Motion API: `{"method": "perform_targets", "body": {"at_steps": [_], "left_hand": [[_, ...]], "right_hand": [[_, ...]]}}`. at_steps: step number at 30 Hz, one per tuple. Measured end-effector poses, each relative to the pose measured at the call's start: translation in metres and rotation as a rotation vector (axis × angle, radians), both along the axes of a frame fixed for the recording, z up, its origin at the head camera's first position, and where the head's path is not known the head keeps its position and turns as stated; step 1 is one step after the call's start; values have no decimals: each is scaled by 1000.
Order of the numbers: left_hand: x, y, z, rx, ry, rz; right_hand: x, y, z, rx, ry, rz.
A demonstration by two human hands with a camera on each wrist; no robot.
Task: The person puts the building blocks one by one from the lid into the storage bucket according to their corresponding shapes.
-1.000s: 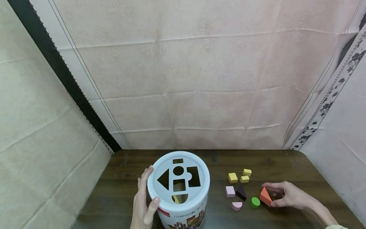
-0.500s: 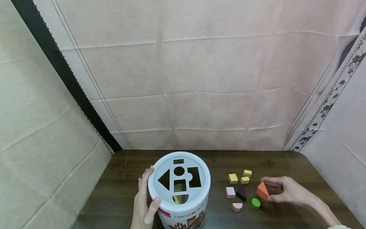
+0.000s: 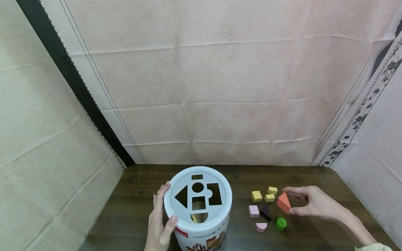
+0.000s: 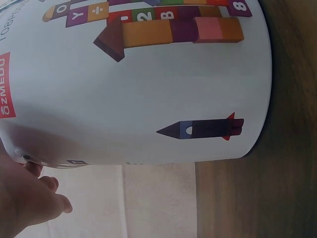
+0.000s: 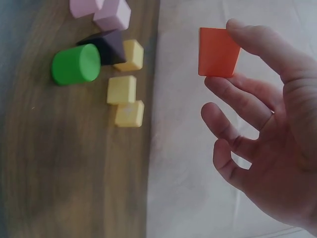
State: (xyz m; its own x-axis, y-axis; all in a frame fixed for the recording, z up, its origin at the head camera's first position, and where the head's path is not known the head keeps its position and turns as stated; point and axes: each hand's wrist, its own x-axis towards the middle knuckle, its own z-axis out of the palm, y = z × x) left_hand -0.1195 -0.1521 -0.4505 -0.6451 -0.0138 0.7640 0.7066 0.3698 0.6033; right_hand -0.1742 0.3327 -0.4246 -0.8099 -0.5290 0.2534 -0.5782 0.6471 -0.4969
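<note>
My left hand (image 3: 159, 225) holds the side of a white bucket (image 3: 216, 226), its thumb on the front of the pale blue lid (image 3: 226, 205) and its fingers around the left side. Shaped holes pierce the lid, and something yellow shows through the half-round one. In the right hand (image 3: 314, 204) an orange triangular block (image 3: 283, 203) is pinched between thumb and fingertips, lifted above the table. The right wrist view shows one flat face of the orange block (image 5: 218, 52), with the other fingers loosely bent below it. Left of this hand lies a green cylinder (image 3: 281, 224).
Several small yellow blocks (image 3: 256, 196), a pink cube (image 3: 253, 211), a dark triangular block (image 3: 265, 213) and a pink half-round block (image 3: 260, 227) lie right of the bucket on the wooden table (image 3: 125, 216). Cloth (image 3: 220, 87) hangs behind and at both sides.
The right hand has raised the orange block off the table and carried it a little leftward and back. My left hand keeps its hold on the bucket.
</note>
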Motion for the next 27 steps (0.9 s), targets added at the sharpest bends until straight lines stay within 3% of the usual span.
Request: {"method": "perform_targets", "body": {"at_steps": [7,19,27], "left_hand": [[-1,1,1,7,-17,13],[1,2,3,12,-44,25],[1,1,3,-1,-22,19]], "right_hand": [[1,-14,19,24,101,-2],[4,-47,49,-24,146,-32],[2,-62,61,-30,177,-57]]}}
